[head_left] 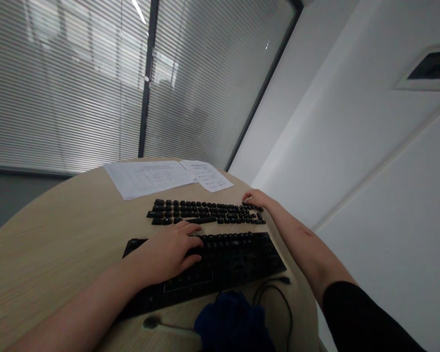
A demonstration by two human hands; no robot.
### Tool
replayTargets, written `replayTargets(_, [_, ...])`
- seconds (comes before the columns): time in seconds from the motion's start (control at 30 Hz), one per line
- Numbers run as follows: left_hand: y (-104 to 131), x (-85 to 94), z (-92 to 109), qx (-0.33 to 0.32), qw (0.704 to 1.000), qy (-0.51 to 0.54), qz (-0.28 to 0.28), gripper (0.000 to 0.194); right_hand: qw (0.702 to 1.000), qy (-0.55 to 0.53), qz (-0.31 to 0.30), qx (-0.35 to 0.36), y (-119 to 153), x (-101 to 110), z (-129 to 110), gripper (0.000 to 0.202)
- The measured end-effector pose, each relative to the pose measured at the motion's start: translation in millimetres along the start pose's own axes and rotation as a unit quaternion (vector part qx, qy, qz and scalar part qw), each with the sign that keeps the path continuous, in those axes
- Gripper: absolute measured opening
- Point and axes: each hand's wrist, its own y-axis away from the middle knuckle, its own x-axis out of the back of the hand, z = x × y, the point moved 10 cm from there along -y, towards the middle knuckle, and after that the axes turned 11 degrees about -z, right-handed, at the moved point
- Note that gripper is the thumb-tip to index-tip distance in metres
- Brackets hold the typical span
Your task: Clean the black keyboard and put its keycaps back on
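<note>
A black keyboard (238, 264) lies on the table with a row of keycaps along its far edge and much of the rest looking bare. My left hand (172, 249) rests over its left part, fingers apart and palm down. Beyond the keyboard, loose black keycaps (205, 210) are laid out in rows, among them a long space bar (201, 220). At the right end of these rows my right hand (256, 198) has its fingertips pinched on a small keycap, partly hidden by the fingers.
Printed paper sheets (150, 177) lie at the far side of the round wooden table (58, 225). Near me are a dark blue cloth-like item (232, 322), a black cable (291, 318) and a small dark-headed brush-like tool (152, 322). A white wall (381, 195) stands close on the right.
</note>
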Motion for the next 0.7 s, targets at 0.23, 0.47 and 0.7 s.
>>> replayTargets(0.23, [2, -0.9, -2, 0.006, 1.0, 0.016, -0.004, 0.019, 0.999, -0.046, -0.006, -0.012, -12, -10, 3, 0.018])
replayTargets(0.47, [1, -3.5, -4, 0.0, 1.0, 0.024, -0.009, 0.02, 0.976, -0.157, 0.153, 0.0, 4, 38, 6, 0.015])
replayTargets(0.7, [-3, -8.3, -8, -0.011, 1.0, 0.027, -0.006, 0.024, 0.914, -0.25, 0.319, -0.003, 121, 57, 26, 0.033])
